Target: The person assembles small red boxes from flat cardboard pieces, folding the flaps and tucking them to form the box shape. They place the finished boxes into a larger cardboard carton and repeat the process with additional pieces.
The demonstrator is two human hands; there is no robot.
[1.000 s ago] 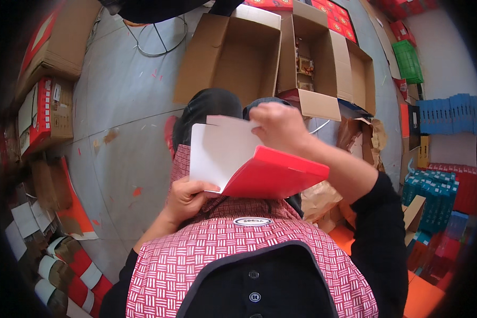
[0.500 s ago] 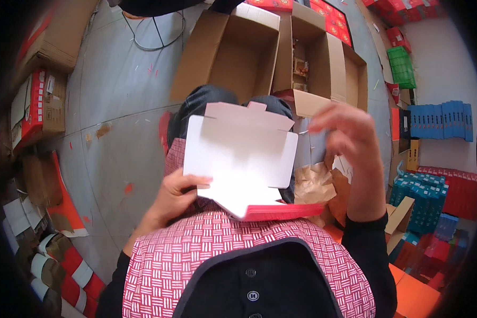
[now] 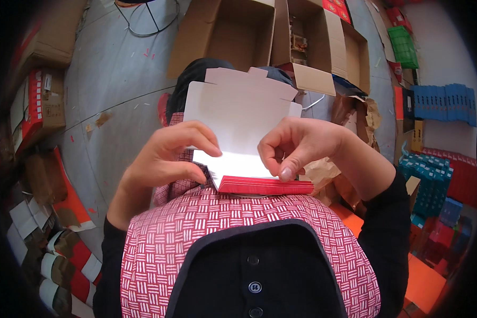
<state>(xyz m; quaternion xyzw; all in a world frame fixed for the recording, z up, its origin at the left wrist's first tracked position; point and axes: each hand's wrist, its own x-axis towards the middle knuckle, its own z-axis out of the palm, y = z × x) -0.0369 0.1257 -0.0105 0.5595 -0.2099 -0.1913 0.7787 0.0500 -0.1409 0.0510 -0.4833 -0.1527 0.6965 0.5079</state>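
open red carton (image 3: pixel 244 122), empty inside, fingers (image 3: pixel 287 170) pinching

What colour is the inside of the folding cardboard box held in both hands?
White inside, red outside, on the folding cardboard box; shown in the head view.

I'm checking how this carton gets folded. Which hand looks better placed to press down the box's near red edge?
Probably the right hand: its fingertips curl over the red edge of the box. The left hand grips the side.

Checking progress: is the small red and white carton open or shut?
Open: the carton has its white lid flap standing up, and both hands grip its red front edge.
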